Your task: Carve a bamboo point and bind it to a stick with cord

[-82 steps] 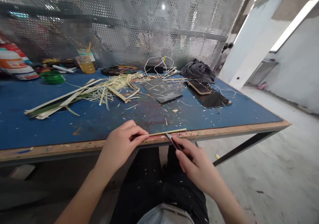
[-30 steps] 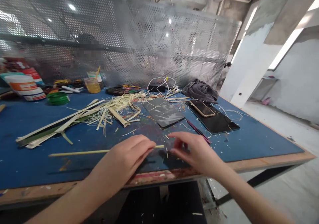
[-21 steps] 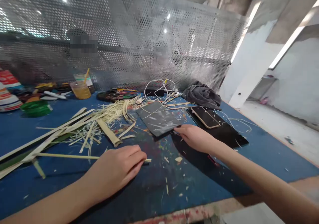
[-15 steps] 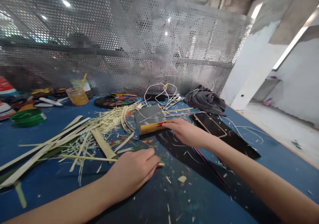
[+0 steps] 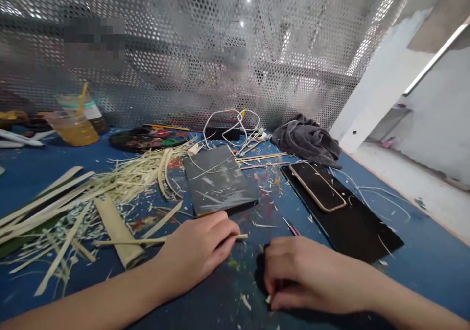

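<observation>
Your left hand (image 5: 194, 256) and right hand (image 5: 297, 276) are both bare, with slim, tapering fingers and smooth knuckles. Your left forearm (image 5: 91, 300) is bare skin all the way down to the lower left edge of the view. Your right forearm (image 5: 404, 305) is just as bare, right out to the lower right corner.

blue workbench top (image 5: 433, 261), flecked with shavings, bearing a dark grey slab (image 5: 216, 183); left of slab bamboo strips (image 5: 135, 173), just in front a thin bamboo stick (image 5: 128, 242), right a black tablet (image 5: 367, 232), behind-right a grey cloth (image 5: 306, 141).
</observation>
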Demonstrator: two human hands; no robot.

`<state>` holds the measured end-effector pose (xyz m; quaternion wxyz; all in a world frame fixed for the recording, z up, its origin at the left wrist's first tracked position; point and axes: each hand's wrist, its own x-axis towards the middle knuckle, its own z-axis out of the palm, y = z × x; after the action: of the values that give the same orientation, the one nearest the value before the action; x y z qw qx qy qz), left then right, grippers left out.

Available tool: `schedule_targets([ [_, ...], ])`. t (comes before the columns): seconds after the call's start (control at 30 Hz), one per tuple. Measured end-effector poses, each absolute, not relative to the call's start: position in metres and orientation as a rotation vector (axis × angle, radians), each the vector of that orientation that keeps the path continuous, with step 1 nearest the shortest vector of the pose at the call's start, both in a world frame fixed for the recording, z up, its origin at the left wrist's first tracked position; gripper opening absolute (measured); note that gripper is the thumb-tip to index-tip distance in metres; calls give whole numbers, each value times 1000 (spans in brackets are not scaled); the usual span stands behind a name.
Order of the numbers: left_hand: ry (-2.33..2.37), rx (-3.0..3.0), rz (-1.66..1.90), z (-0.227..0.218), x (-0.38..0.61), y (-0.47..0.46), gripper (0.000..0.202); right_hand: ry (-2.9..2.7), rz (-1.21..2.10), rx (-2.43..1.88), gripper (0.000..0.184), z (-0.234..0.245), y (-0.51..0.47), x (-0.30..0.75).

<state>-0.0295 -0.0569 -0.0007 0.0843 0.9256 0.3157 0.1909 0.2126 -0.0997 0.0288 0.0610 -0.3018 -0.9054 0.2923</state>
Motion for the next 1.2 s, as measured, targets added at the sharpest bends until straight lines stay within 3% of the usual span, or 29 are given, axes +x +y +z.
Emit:
schedule_targets([
  [0.17,875,2662,620,-4,-37,-56,18,-2584,1055,-993,7,28,-93,209],
  [0.3,847,2643,688,-3,-37,-58,19,-2226,953,-1112,25,15,-91,206],
  [0.37,849,2624,775,0,-37,-62,17,-2062,964,-1083,21,8,-92,204],
  [0.47,832,2647,919,3,-34,-70,17,-1655,1271,-1176,9,-1,-95,200],
  [0.63,785,2769,1113,1,-31,-78,30,-1013,1821,-990,27,-5,-99,192],
  [1.2,763,2855,1075,-2,-32,-86,24,-884,1790,-917,26,-17,-115,183],
])
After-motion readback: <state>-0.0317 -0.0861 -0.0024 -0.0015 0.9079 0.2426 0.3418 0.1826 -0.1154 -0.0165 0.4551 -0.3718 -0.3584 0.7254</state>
